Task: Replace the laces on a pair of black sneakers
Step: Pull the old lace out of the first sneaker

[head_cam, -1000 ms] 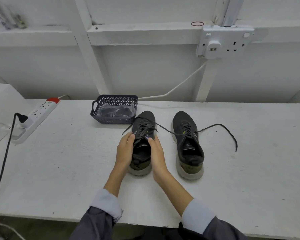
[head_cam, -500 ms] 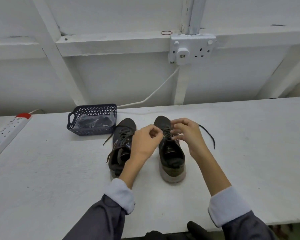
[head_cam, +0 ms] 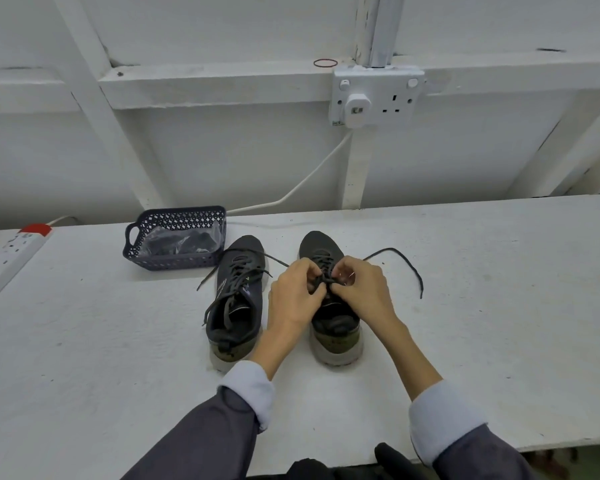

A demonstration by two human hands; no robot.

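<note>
Left hand (head_cam: pixel 293 299) and right hand (head_cam: pixel 364 292) both pinch the lace (head_cam: pixel 322 280) on the shoe (head_cam: pixel 335 323), middle of the bench (head_cam: pixel 482 306), toward its back edge. Risk, I'd say: uneven tugging could jam the lace in its eyelets or drag the shoe sideways.

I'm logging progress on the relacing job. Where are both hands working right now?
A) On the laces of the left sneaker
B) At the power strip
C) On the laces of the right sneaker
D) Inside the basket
C: the left hand and right hand both pinch the lace over the right sneaker, and neither hand is on the left sneaker.
</note>
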